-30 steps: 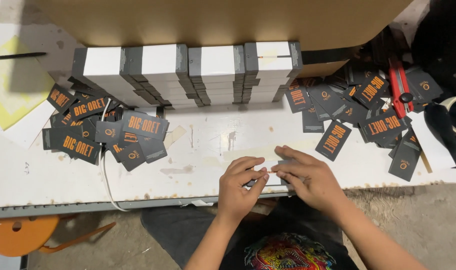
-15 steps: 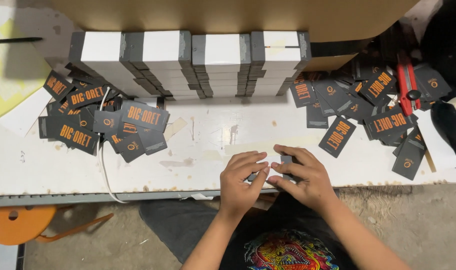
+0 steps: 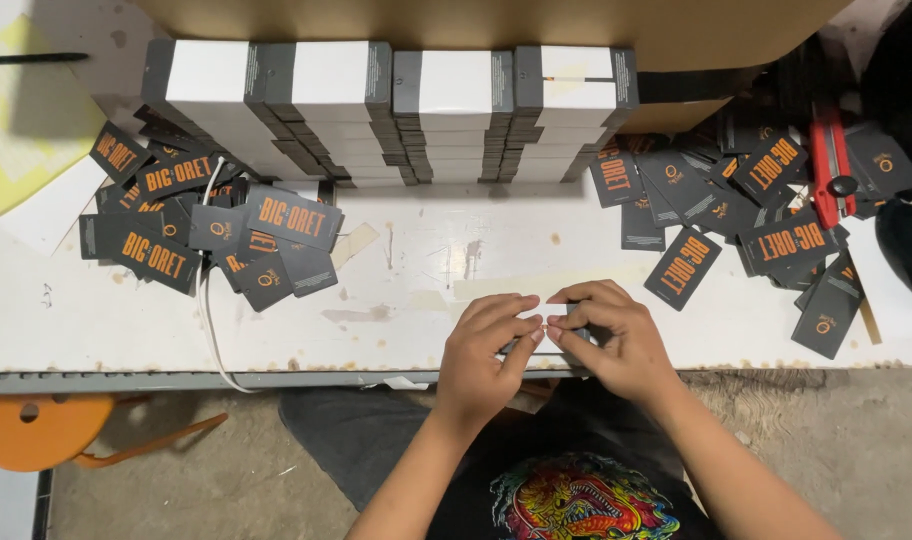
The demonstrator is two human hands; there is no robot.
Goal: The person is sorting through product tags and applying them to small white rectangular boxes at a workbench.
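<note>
My left hand (image 3: 486, 345) and my right hand (image 3: 611, 335) meet at the front edge of a white worktable (image 3: 396, 290). Together they pinch a small dark card tag (image 3: 574, 330), mostly hidden by the fingers; both hands' fingertips touch at its middle. A heap of dark tags with orange print (image 3: 201, 235) lies to the left. A second heap of the same tags (image 3: 746, 215) lies to the right.
Rows of stacked white-and-grey boxes (image 3: 376, 100) line the table's back under a brown cardboard sheet (image 3: 476, 20). A red-handled tool (image 3: 831, 165) lies on the right heap. A white cord (image 3: 211, 320) hangs over the front edge. An orange stool (image 3: 46, 430) stands on the floor at left.
Both hands stay together on the tag at the table's front edge, with the fingers shifting slightly. The view has drifted a little.
</note>
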